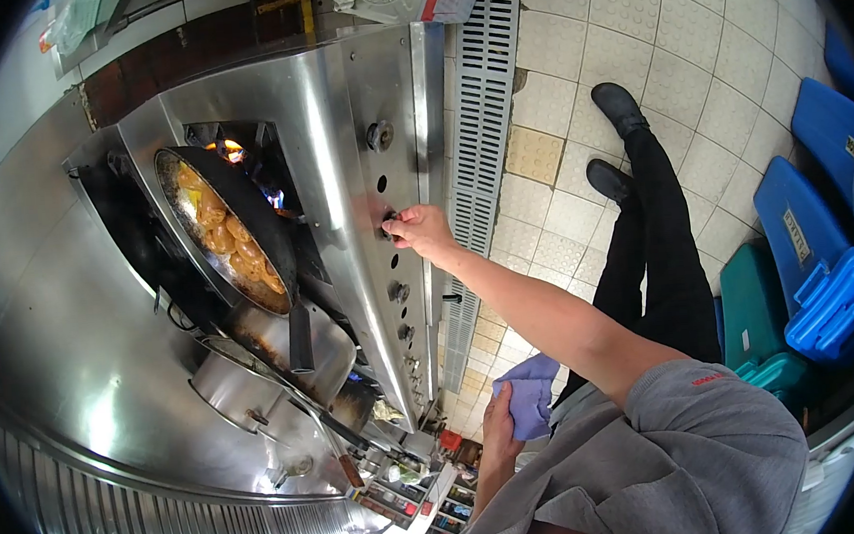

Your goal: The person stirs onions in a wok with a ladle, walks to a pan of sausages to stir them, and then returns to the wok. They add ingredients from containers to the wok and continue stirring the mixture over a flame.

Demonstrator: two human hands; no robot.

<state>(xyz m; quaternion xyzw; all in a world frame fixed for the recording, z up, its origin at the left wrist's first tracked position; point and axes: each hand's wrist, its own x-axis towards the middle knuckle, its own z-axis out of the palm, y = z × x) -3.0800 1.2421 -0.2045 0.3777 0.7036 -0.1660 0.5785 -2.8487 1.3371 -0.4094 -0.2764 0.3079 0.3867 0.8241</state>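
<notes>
A knob [389, 226] on the stove's steel front panel is pinched between the fingers of my right hand [422, 233]. Lower in the view, my left hand [499, 427] holds a folded purple cloth [529, 400]. A black pan [264, 215] rests tilted over a burner, with its handle [299, 339] toward the bottom of the view. Browned, glossy pieces of food [218, 228] lie in liquid inside the pan. Orange and blue flames [229, 150] show beside it.
Steel pots [236, 387] and a rectangular metal container [328, 350] stand near the pan handle. A floor grate [488, 91] runs along the stove front. Blue bins [795, 223] and a green bin [754, 306] stand at the right. More knobs [380, 136] line the panel.
</notes>
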